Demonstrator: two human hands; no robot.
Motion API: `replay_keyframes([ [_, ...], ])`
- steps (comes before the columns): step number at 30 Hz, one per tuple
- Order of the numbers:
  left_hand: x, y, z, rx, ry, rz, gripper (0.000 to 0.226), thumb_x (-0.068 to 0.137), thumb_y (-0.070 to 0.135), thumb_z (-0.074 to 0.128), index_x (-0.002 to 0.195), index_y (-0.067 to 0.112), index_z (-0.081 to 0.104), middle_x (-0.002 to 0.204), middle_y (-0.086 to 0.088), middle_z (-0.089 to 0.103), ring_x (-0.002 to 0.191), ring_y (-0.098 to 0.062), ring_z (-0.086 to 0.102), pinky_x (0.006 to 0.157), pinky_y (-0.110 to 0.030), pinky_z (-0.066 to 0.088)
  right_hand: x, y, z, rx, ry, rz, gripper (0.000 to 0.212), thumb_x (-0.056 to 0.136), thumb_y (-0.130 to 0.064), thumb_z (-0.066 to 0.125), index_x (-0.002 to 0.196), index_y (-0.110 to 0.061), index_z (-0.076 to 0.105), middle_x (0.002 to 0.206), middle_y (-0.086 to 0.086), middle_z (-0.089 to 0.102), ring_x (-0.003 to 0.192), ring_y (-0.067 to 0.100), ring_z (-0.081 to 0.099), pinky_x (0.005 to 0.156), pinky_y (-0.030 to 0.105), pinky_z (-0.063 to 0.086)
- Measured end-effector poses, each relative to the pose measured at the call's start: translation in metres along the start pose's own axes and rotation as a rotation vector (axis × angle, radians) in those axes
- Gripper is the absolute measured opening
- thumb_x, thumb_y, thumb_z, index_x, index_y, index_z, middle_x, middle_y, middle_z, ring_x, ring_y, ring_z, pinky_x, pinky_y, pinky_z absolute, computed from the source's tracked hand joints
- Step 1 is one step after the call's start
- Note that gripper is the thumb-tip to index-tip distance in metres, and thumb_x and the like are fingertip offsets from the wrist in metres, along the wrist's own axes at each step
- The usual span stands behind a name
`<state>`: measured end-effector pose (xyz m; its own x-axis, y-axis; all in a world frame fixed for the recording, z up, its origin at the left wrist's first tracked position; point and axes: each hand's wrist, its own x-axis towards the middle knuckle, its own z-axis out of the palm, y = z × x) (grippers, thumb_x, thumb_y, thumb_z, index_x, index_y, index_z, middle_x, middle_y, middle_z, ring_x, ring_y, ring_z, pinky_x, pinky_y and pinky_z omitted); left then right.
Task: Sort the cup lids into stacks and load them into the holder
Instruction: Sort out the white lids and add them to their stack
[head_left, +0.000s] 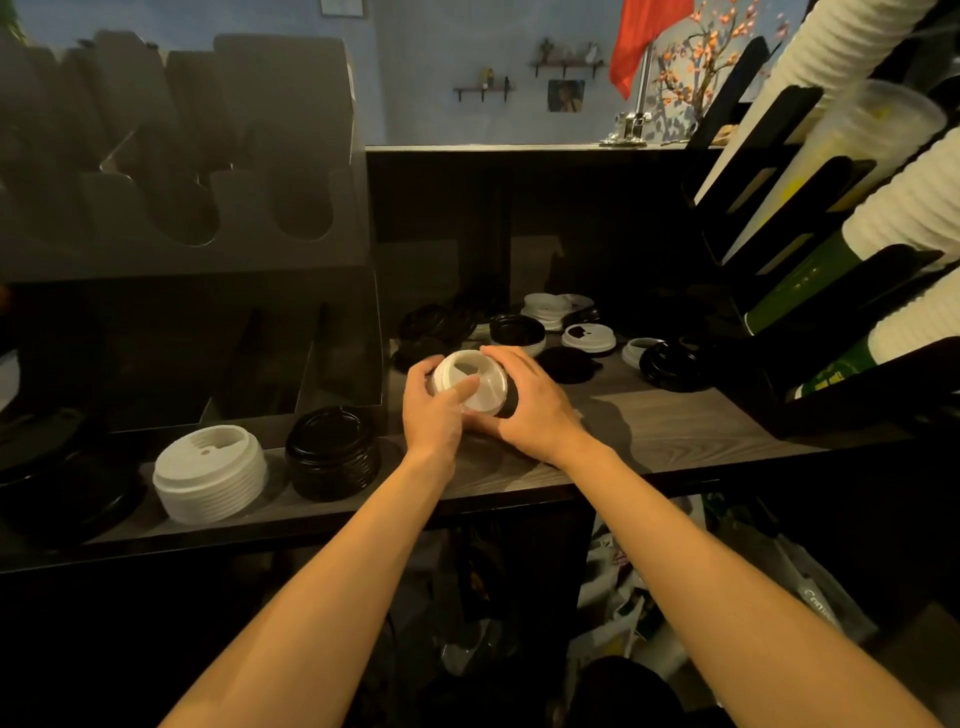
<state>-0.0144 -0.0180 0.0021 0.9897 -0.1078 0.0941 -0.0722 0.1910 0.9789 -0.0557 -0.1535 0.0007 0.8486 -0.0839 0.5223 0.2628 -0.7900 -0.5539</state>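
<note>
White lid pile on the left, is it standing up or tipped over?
Standing up. The white lid pile sits flat on the counter, top lid facing up.

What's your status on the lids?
Left hand, right hand grip white lids. White stack, black stack stand left. Loose lids behind; holder slots look unobstructed.

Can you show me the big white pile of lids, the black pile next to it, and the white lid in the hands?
white lid stack (210, 480), head view, on its ribbed side.
black lid stack (332, 457), head view, on its front side.
held white lid (491, 387), head view, on its flat top.
</note>
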Motion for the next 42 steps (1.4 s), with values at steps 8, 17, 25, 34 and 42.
replay_keyframes([
  [8, -0.010, 0.009, 0.001, -0.038, -0.162, 0.087, 0.041, 0.091, 0.017, 0.073, 0.129, 0.024, 0.059, 0.120, -0.002, 0.063, 0.108, -0.022, 0.064, 0.069, -0.025, 0.059, -0.001, 0.003, -0.009, 0.508, 0.084, 0.322, 0.029, 0.099, -0.037, 0.061, 0.126, -0.027, 0.065, 0.119, -0.005, 0.068, 0.116, 0.014, 0.061, 0.099, 0.034, 0.052],
  [17, -0.033, 0.036, -0.014, 0.027, -0.104, 0.271, 0.028, 0.101, 0.044, 0.059, 0.124, 0.031, 0.067, 0.117, 0.004, 0.069, 0.111, -0.018, 0.065, 0.091, -0.034, 0.055, -0.016, -0.054, -0.015, 0.650, 0.248, 0.233, 0.022, 0.099, -0.040, 0.060, 0.118, -0.028, 0.064, 0.101, -0.002, 0.070, 0.091, 0.007, 0.068, 0.075, 0.020, 0.056],
  [25, -0.047, 0.090, -0.081, 0.053, -0.039, 0.276, 0.020, 0.101, 0.036, 0.061, 0.116, 0.030, 0.072, 0.107, 0.012, 0.073, 0.099, -0.005, 0.067, 0.083, -0.022, 0.051, 0.005, -0.119, 0.002, 0.701, 0.076, 0.173, 0.028, 0.102, -0.035, 0.056, 0.126, -0.021, 0.061, 0.101, -0.001, 0.068, 0.085, 0.003, 0.066, 0.070, 0.017, 0.055],
  [34, -0.042, 0.116, -0.180, 0.369, 0.065, 0.295, 0.035, 0.102, 0.045, 0.056, 0.129, 0.025, 0.067, 0.115, 0.009, 0.070, 0.110, -0.011, 0.064, 0.098, -0.034, 0.053, 0.031, -0.186, 0.061, 0.549, -0.122, 0.185, 0.031, 0.102, -0.049, 0.051, 0.125, -0.030, 0.060, 0.109, -0.011, 0.063, 0.101, 0.013, 0.062, 0.079, 0.029, 0.061],
  [42, -0.046, 0.113, -0.244, 0.490, 0.209, 0.291, 0.049, 0.101, 0.040, 0.060, 0.145, 0.021, 0.049, 0.131, 0.007, 0.055, 0.116, -0.008, 0.053, 0.082, -0.014, 0.042, 0.043, -0.221, 0.110, 0.436, -0.190, 0.256, 0.038, 0.101, -0.048, 0.050, 0.097, -0.017, 0.072, 0.094, 0.003, 0.070, 0.090, 0.019, 0.066, 0.083, 0.037, 0.057],
])
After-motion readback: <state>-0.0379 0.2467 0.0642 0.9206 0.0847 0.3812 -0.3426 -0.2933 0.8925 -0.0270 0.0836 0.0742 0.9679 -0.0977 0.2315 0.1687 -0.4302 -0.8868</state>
